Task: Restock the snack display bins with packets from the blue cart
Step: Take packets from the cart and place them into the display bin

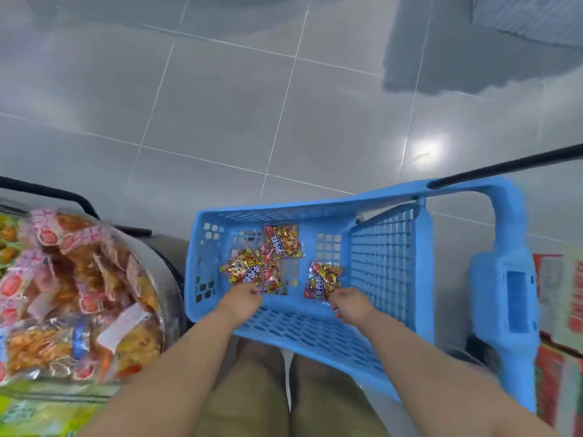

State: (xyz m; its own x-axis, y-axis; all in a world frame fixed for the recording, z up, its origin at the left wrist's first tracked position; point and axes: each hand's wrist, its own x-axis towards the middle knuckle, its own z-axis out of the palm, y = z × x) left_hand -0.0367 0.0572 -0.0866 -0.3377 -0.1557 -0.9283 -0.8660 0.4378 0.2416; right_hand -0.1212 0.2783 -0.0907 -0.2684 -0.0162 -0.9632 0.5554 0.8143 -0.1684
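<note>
My hands are down in the blue cart [315, 335]. My left hand [243, 298] curls on the packet pile [252, 272] and my right hand [350, 302] pinches a single packet [323, 280]. I should gather every corner firmly, then lift toward the display bin [172, 288] left of my left hand.

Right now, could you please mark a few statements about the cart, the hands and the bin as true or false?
1. The left hand and right hand both reach into the blue cart. True.
2. The cart is empty. False: several red-and-yellow packets lie in it.
3. The display bin stands on the person's left. True.
4. The right hand is in the bin. False: it is at a packet in the cart.
</note>
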